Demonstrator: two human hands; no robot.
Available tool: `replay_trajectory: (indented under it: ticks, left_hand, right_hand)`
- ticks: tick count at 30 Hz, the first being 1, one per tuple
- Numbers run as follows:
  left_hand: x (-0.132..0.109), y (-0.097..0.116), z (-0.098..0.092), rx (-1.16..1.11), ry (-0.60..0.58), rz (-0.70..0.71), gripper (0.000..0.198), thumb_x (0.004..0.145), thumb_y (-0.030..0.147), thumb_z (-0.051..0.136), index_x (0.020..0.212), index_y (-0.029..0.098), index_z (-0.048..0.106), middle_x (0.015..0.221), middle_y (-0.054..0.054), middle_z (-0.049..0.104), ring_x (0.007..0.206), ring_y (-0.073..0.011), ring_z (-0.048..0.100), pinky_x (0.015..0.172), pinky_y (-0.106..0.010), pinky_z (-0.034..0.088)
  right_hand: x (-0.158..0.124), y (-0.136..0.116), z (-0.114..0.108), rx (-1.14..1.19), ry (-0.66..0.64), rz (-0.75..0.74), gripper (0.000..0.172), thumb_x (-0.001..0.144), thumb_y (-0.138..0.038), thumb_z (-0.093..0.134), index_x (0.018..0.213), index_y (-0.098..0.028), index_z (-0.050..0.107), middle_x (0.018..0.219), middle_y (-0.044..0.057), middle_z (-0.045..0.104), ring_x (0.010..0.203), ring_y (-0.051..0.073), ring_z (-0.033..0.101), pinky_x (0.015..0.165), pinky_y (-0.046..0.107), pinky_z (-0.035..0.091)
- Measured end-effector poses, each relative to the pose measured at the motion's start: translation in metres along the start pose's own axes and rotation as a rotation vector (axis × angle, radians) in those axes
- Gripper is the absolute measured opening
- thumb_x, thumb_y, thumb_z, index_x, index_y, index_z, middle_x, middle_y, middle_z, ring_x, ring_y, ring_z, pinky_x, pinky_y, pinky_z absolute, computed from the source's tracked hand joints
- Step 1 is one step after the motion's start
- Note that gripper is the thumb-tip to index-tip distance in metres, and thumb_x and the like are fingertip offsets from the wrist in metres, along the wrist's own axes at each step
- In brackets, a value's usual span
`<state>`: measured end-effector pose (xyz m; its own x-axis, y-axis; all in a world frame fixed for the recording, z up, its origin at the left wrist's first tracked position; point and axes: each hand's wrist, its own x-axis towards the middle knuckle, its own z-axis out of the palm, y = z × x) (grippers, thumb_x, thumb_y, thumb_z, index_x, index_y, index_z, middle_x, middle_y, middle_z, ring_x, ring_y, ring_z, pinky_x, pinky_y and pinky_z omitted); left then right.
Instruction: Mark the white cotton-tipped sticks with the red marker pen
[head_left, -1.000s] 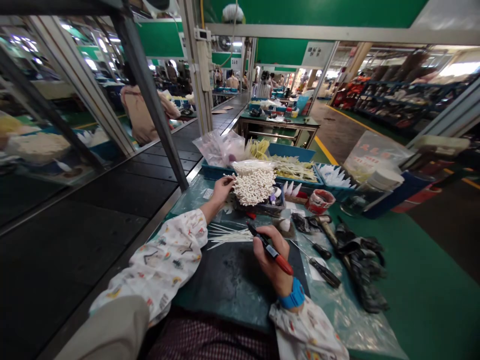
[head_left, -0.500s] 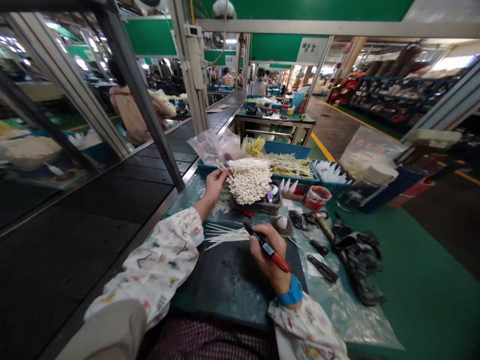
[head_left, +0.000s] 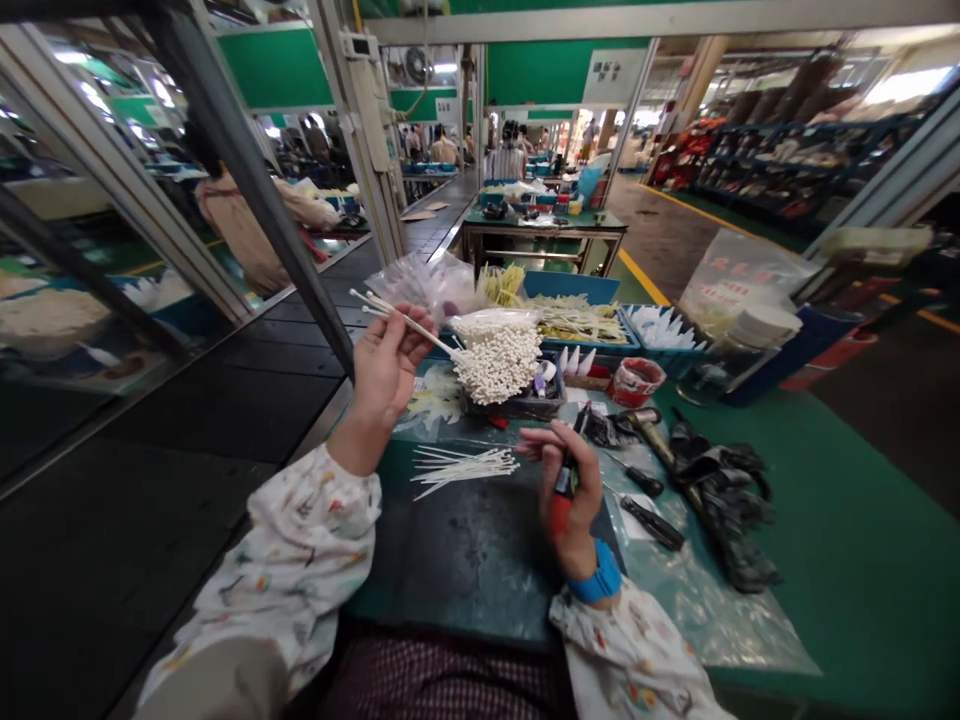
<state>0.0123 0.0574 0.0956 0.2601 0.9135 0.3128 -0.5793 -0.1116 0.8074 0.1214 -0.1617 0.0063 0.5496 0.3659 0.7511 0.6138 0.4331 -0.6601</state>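
Observation:
My left hand, raised over the left side of the table, pinches a few cotton swabs between thumb and fingers. Their white tips stick out past the hand on the left. Beside it, a thick bundle of white cotton swabs in a clear bag lies with its heads towards me on a dark tray. My right hand keeps a black and red marker-like tool tucked against the palm, its fingers partly stretched. Left of that hand, thin white sticks lie spread on the dark mat.
Behind the bundle stand blue bins with yellowish strips and white pointed pieces. A red-and-white cup, screwdrivers, a hammer and black straps lie to the right. A dark conveyor runs along the left.
My left hand has come away from the bundle, up and towards the left, with cotton swabs in it. My right hand has moved right and turned, the marker-like tool now against its palm.

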Motion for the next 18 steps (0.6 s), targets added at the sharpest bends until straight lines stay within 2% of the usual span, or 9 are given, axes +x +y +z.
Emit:
replay_trajectory:
  ticks: [3,8,11,14,18]
  left_hand:
    - [-0.035,-0.007,0.006,-0.057,-0.030,-0.186,0.015,0.091,0.032,0.076,0.099,0.020,0.070,0.100,-0.002,0.080,0.095,-0.0172,0.078,0.084,-0.028,0.064]
    - [-0.075,-0.026,0.021,-0.158,-0.016,-0.409,0.009,0.091,0.024,0.075,0.096,0.019,0.071,0.094,-0.003,0.081,0.091,-0.0171,0.079,0.083,-0.028,0.064]
    - [-0.082,-0.029,0.025,-0.214,0.026,-0.466,0.004,0.091,0.019,0.073,0.094,0.017,0.071,0.090,-0.003,0.081,0.086,-0.0161,0.079,0.079,-0.024,0.063]
    - [-0.079,-0.029,0.019,-0.223,0.061,-0.476,0.006,0.091,0.020,0.072,0.096,0.017,0.071,0.088,-0.003,0.080,0.083,-0.0152,0.079,0.077,-0.024,0.063]
    - [-0.068,-0.027,0.004,-0.146,0.050,-0.343,0.018,0.085,0.030,0.079,0.096,0.018,0.070,0.080,0.001,0.076,0.080,-0.0150,0.077,0.081,-0.029,0.063]
  right_hand:
    - [0.004,-0.001,0.002,0.017,0.028,0.081,0.020,0.099,-0.018,0.064,0.117,-0.025,0.062,0.102,0.002,0.078,0.084,0.014,0.077,0.078,0.030,0.063]
    - [0.007,-0.004,0.003,-0.049,0.032,0.101,0.019,0.091,-0.025,0.075,0.106,-0.023,0.063,0.096,0.001,0.076,0.083,0.015,0.074,0.078,0.031,0.061]
    - [0.004,-0.002,0.003,-0.073,0.097,0.162,0.018,0.091,-0.026,0.075,0.101,-0.024,0.060,0.093,0.001,0.074,0.086,0.016,0.072,0.082,0.034,0.059]
    - [0.003,-0.002,0.002,-0.002,0.130,0.261,0.024,0.091,-0.028,0.075,0.102,-0.025,0.054,0.095,0.001,0.073,0.086,0.017,0.071,0.084,0.038,0.059]
    - [0.013,-0.004,-0.003,0.107,0.268,0.282,0.026,0.091,-0.029,0.072,0.104,-0.027,0.049,0.096,0.000,0.069,0.085,0.016,0.070,0.083,0.037,0.059]
